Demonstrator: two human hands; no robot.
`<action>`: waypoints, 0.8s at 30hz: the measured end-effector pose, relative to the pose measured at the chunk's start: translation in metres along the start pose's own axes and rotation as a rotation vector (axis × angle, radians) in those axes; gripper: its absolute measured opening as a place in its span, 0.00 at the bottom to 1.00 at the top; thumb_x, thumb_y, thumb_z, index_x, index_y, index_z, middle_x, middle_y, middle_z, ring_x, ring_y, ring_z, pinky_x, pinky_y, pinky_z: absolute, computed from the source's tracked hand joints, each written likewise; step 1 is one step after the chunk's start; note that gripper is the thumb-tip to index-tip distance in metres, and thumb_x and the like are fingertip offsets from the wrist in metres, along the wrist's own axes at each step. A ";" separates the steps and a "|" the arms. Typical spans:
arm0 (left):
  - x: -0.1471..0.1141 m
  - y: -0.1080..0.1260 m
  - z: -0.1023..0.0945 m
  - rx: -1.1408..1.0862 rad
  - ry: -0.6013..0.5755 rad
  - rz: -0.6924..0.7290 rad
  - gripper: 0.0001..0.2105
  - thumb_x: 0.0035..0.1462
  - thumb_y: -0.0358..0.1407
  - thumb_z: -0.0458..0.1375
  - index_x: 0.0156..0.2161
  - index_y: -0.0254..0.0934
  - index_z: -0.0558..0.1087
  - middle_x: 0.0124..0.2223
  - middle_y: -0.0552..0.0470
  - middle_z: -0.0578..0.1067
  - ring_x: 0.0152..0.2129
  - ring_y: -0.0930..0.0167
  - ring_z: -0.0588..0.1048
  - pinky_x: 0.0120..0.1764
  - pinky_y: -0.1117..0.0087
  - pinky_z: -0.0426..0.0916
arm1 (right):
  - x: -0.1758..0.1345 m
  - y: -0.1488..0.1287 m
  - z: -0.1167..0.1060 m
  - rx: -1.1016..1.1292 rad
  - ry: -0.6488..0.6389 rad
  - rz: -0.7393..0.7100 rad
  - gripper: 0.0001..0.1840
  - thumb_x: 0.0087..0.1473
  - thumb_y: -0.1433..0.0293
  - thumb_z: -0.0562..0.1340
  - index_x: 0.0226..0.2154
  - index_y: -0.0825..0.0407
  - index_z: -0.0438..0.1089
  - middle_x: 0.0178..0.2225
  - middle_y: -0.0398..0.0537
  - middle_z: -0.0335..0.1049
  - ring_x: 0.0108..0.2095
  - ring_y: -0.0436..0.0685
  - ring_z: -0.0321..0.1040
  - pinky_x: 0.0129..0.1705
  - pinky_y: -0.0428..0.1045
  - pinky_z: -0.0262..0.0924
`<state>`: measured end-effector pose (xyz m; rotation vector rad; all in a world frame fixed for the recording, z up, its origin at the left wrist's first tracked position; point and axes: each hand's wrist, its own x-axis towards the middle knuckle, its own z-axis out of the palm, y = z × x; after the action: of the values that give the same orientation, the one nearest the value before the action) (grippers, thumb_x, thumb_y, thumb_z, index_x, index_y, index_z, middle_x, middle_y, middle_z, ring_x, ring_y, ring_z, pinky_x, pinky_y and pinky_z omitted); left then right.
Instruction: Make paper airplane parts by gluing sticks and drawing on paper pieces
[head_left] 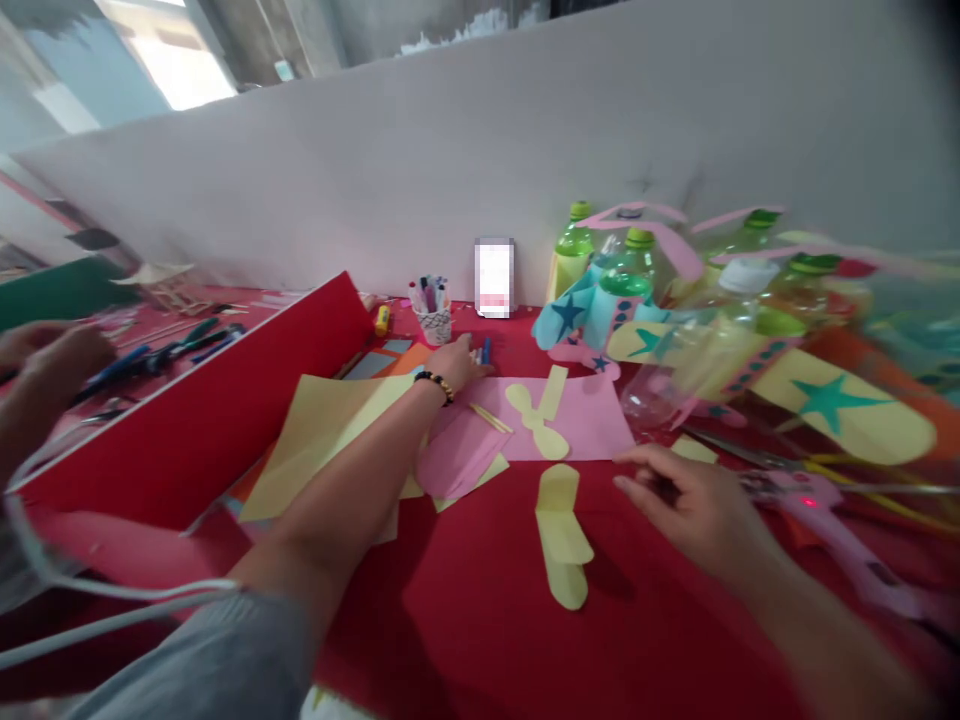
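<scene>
My left hand, with a beaded bracelet at the wrist, reaches across to some blue pens lying on the red table. Its fingers stretch toward the pens, their tips partly hidden. Beside it stands a cup of pens. My right hand hovers near the right edge of a pink sheet, thumb and loosely curled fingers apart, with nothing seen in them. A yellow propeller-shaped paper cutout rests on that sheet. Closer to me lie rounded yellow paper strips.
Decorated plastic bottles crowd the right side, with a pink glue gun and scissors before them. A red panel stands on the left; beyond it are another person's hands. A phone leans against the wall.
</scene>
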<state>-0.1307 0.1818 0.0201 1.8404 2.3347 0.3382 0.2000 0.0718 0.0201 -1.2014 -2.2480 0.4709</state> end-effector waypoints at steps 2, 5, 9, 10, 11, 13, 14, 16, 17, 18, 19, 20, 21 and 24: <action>0.000 0.001 0.004 0.009 0.022 0.005 0.26 0.53 0.45 0.64 0.53 0.33 0.67 0.44 0.40 0.77 0.43 0.57 0.75 0.43 0.63 0.67 | 0.000 -0.003 0.001 0.021 -0.022 -0.013 0.08 0.57 0.66 0.59 0.37 0.51 0.72 0.23 0.41 0.70 0.24 0.51 0.68 0.29 0.46 0.60; 0.001 -0.001 0.009 0.018 0.023 0.017 0.20 0.60 0.41 0.60 0.54 0.34 0.67 0.48 0.43 0.74 0.43 0.62 0.74 0.45 0.60 0.71 | -0.001 -0.007 0.002 0.031 -0.049 -0.006 0.09 0.58 0.66 0.58 0.38 0.51 0.72 0.23 0.40 0.68 0.24 0.50 0.66 0.29 0.46 0.59; 0.000 -0.007 0.011 0.013 0.031 0.058 0.20 0.57 0.35 0.62 0.53 0.33 0.68 0.44 0.42 0.75 0.40 0.61 0.75 0.42 0.59 0.71 | -0.003 -0.011 0.002 0.042 -0.065 -0.001 0.09 0.58 0.67 0.58 0.39 0.51 0.72 0.24 0.40 0.69 0.24 0.50 0.65 0.30 0.46 0.59; 0.000 -0.008 0.011 0.005 0.037 0.072 0.21 0.53 0.32 0.64 0.53 0.33 0.69 0.41 0.42 0.76 0.39 0.59 0.75 0.41 0.60 0.70 | -0.003 -0.012 0.003 0.045 -0.068 -0.004 0.09 0.58 0.67 0.58 0.39 0.51 0.72 0.24 0.40 0.69 0.24 0.50 0.65 0.30 0.46 0.59; 0.000 -0.010 0.010 -0.005 0.044 0.086 0.21 0.52 0.30 0.64 0.52 0.32 0.69 0.40 0.42 0.77 0.38 0.58 0.76 0.40 0.61 0.69 | -0.003 -0.012 0.003 0.046 -0.073 -0.007 0.09 0.58 0.68 0.58 0.39 0.52 0.72 0.24 0.40 0.69 0.24 0.50 0.65 0.30 0.46 0.59; 0.002 -0.013 0.009 -0.034 0.059 0.109 0.18 0.51 0.28 0.62 0.49 0.33 0.71 0.40 0.43 0.77 0.38 0.59 0.75 0.39 0.64 0.67 | -0.003 -0.013 0.002 0.044 -0.073 -0.005 0.09 0.58 0.67 0.58 0.39 0.51 0.72 0.24 0.40 0.69 0.24 0.50 0.65 0.29 0.45 0.59; 0.004 -0.015 0.008 -0.050 0.068 0.116 0.15 0.52 0.28 0.61 0.47 0.34 0.72 0.40 0.44 0.77 0.37 0.60 0.75 0.38 0.65 0.67 | -0.004 -0.013 0.002 0.041 -0.067 -0.003 0.09 0.58 0.67 0.58 0.39 0.51 0.72 0.23 0.40 0.69 0.24 0.50 0.66 0.29 0.45 0.59; 0.009 -0.018 0.005 -0.080 0.089 0.121 0.10 0.54 0.29 0.60 0.43 0.34 0.73 0.38 0.45 0.77 0.36 0.62 0.75 0.37 0.66 0.66 | -0.004 -0.012 0.002 0.037 -0.050 0.001 0.09 0.58 0.66 0.58 0.38 0.51 0.72 0.23 0.41 0.70 0.24 0.51 0.67 0.28 0.45 0.60; 0.011 -0.020 0.004 -0.092 0.103 0.116 0.09 0.55 0.29 0.59 0.42 0.33 0.73 0.38 0.46 0.76 0.36 0.63 0.75 0.36 0.67 0.66 | -0.005 -0.012 0.001 0.035 -0.045 -0.001 0.09 0.58 0.66 0.58 0.38 0.51 0.72 0.23 0.41 0.70 0.24 0.51 0.67 0.28 0.45 0.60; 0.013 -0.022 0.003 -0.103 0.116 0.110 0.08 0.55 0.29 0.58 0.42 0.33 0.73 0.37 0.46 0.76 0.36 0.63 0.74 0.36 0.67 0.66 | -0.005 -0.011 0.001 0.035 -0.040 -0.008 0.09 0.58 0.66 0.58 0.38 0.51 0.72 0.23 0.41 0.71 0.24 0.51 0.68 0.28 0.46 0.61; 0.015 -0.024 0.002 -0.114 0.121 0.111 0.08 0.55 0.28 0.58 0.42 0.34 0.73 0.37 0.47 0.76 0.36 0.64 0.74 0.37 0.67 0.67 | -0.006 -0.010 0.001 0.030 -0.045 -0.006 0.10 0.58 0.65 0.58 0.39 0.50 0.72 0.24 0.42 0.72 0.25 0.52 0.69 0.29 0.46 0.62; 0.016 -0.026 0.002 -0.124 0.122 0.111 0.07 0.55 0.28 0.59 0.40 0.34 0.73 0.37 0.47 0.76 0.37 0.64 0.74 0.38 0.67 0.67 | -0.006 -0.008 0.002 0.025 -0.043 -0.009 0.10 0.58 0.65 0.58 0.39 0.50 0.72 0.24 0.42 0.72 0.24 0.52 0.69 0.28 0.46 0.62; 0.017 -0.028 0.003 -0.136 0.119 0.114 0.06 0.55 0.28 0.59 0.40 0.33 0.73 0.37 0.47 0.76 0.37 0.64 0.74 0.39 0.66 0.68 | -0.006 -0.007 0.002 0.019 -0.043 -0.009 0.10 0.58 0.64 0.58 0.38 0.50 0.73 0.24 0.41 0.72 0.24 0.52 0.69 0.28 0.46 0.62; 0.017 -0.031 0.005 -0.191 0.090 0.117 0.08 0.59 0.34 0.60 0.43 0.33 0.73 0.42 0.47 0.75 0.40 0.65 0.74 0.43 0.62 0.70 | -0.006 -0.006 0.004 0.013 -0.030 -0.005 0.10 0.58 0.63 0.59 0.38 0.49 0.73 0.22 0.40 0.72 0.22 0.51 0.68 0.26 0.46 0.61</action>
<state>-0.1628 0.1922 0.0070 1.9078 2.1677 0.6472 0.1969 0.0631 0.0185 -1.1895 -2.2695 0.5034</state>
